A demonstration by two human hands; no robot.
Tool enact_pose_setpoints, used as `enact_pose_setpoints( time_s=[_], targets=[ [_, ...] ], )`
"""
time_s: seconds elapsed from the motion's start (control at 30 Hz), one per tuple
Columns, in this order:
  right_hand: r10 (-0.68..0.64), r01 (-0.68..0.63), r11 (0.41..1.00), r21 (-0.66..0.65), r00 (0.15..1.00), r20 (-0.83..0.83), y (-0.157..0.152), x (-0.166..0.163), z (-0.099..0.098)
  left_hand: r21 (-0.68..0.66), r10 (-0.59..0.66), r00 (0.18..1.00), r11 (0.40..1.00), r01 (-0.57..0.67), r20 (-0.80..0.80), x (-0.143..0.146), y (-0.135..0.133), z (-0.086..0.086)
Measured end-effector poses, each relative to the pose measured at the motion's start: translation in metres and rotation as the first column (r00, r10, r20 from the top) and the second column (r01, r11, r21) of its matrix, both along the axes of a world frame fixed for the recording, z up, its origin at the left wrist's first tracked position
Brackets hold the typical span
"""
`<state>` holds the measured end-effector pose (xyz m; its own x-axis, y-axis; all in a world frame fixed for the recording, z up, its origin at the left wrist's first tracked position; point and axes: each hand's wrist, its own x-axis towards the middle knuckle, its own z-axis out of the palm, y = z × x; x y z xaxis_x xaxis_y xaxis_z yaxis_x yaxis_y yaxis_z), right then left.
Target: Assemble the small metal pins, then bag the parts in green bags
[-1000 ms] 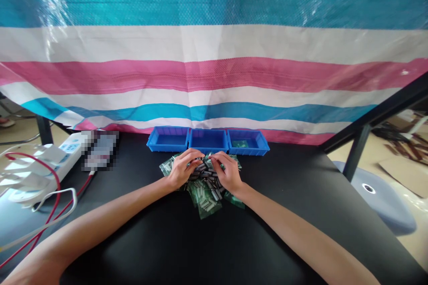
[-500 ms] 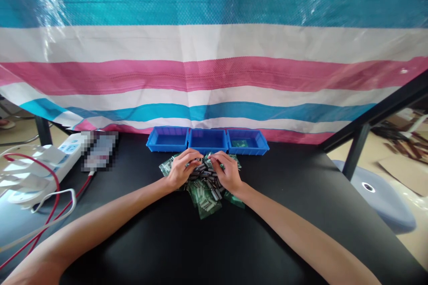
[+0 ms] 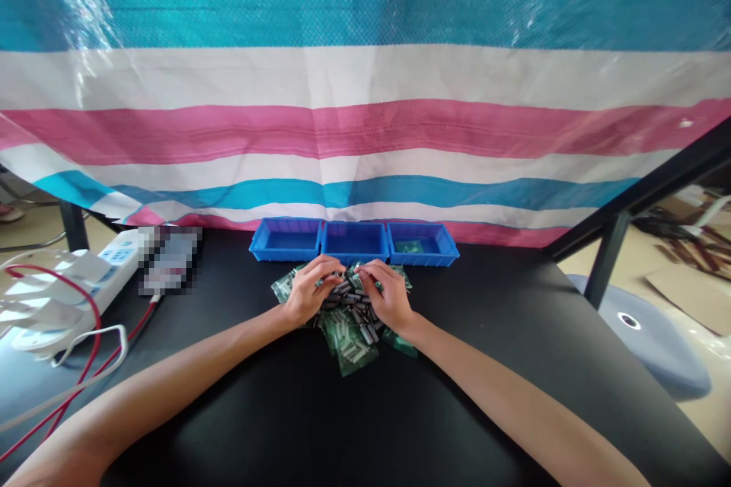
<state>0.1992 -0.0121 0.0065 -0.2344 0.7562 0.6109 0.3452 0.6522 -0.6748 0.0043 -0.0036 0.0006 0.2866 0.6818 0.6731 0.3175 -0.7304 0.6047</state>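
Note:
Over a pile of small grey metal cylinders, my left hand is closed, with a small dark-and-silver cylindrical piece pinched at its fingertips. My right hand faces it across a narrow gap. Its thumb and fingers are pressed together, and whatever is between them is too small to make out. Green-tinted clear plastic bags lie under and around the pile, and those in front hold similar cylinders. Both hands hide parts of the pile.
Behind the pile, three blue bins stand in a row: a left bin, a middle bin and a right bin with a green bag inside. A power strip with cables lies left. A striped sheet hangs behind.
Both hands hold almost the same pose over the pile. The whole view has shifted very slightly; nothing else has visibly moved.

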Motion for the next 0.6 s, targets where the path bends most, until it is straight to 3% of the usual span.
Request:
enact_pose_setpoints(
  time_s=[0.3, 0.6],
  targets=[
    [-0.002, 0.003, 1.0, -0.028, 1.0, 0.014, 0.0, 0.0002, -0.0009, -0.235, 0.014, 0.997, 0.972, 0.006, 0.081, 0.0031, -0.0019, -0.0024],
    [-0.012, 0.013, 1.0, -0.021, 1.0, 0.023, -0.0008, 0.0001, 0.0013, -0.152, 0.007, 1.0, 0.988, -0.005, 0.01, 0.0037, -0.003, 0.0051]
  ],
)
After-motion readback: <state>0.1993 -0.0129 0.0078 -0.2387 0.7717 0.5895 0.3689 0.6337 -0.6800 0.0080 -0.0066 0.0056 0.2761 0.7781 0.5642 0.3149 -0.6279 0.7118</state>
